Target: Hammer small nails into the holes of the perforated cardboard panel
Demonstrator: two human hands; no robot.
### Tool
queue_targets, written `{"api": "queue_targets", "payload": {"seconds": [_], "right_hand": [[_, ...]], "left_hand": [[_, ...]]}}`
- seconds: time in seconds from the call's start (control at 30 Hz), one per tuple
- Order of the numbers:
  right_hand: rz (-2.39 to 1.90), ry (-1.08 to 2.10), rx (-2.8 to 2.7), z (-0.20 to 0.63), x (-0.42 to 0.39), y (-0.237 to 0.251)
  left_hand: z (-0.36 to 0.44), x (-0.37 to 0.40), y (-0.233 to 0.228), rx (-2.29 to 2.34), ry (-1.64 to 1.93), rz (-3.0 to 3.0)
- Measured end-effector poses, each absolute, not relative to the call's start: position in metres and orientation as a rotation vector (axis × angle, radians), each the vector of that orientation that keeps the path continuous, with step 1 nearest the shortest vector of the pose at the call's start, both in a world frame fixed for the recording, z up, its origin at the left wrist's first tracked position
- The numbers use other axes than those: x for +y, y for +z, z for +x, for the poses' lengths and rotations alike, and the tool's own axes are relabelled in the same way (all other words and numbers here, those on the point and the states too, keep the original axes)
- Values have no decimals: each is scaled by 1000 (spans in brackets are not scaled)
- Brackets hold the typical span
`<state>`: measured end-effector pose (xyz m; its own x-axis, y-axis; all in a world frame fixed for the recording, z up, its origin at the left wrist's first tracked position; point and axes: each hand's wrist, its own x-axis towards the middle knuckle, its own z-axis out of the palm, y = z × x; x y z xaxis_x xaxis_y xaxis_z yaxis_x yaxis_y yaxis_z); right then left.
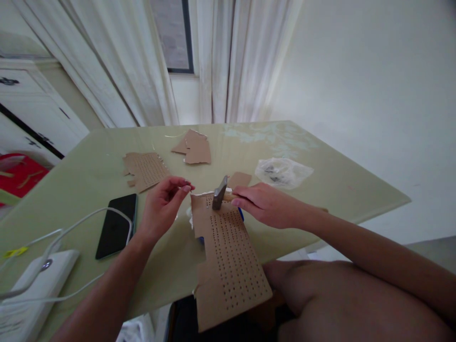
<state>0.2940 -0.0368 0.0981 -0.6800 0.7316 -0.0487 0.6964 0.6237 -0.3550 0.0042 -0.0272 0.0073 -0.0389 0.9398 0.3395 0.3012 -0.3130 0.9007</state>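
My right hand [261,204] is closed round the wooden handle of a hammer [220,194], whose metal head is over the far end of a long piece of cardboard [231,251]. Rows of small punched holes cover this cardboard, and its near end sticks out past the table edge. My left hand [164,204] pinches something small and dark between thumb and forefinger, beside the cardboard's far left corner; it is too small to name. Something blue and white shows partly under the cardboard, mostly hidden.
On the green table [228,142] lie another perforated cardboard piece [147,168], torn cardboard scraps [197,148] and a clear plastic bag [283,172] with small dark things inside. At left are a phone [116,228], a white power strip [39,289] and looping cables.
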Motion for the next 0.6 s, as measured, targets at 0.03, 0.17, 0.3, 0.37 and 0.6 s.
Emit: {"api": "queue_targets", "payload": {"seconds": [0.03,0.17,0.3,0.37,0.6], "right_hand": [[-1210,537,-2740,294,-37,98],[-1214,562,-2733,294,-38,100],[-1221,563,-2731,294,-38,100],[-1216,547,-2732,294,-37,99],[-1198,535,-2735,295,-35,95]], "left_hand": [[8,-31,9,1251,1399,1601],[15,-41,7,1214,1313,1703],[18,-43,2,1235,1240,1838],[19,-43,2,1232,1231,1880],[22,-45,4,1251,1208,1946]]}}
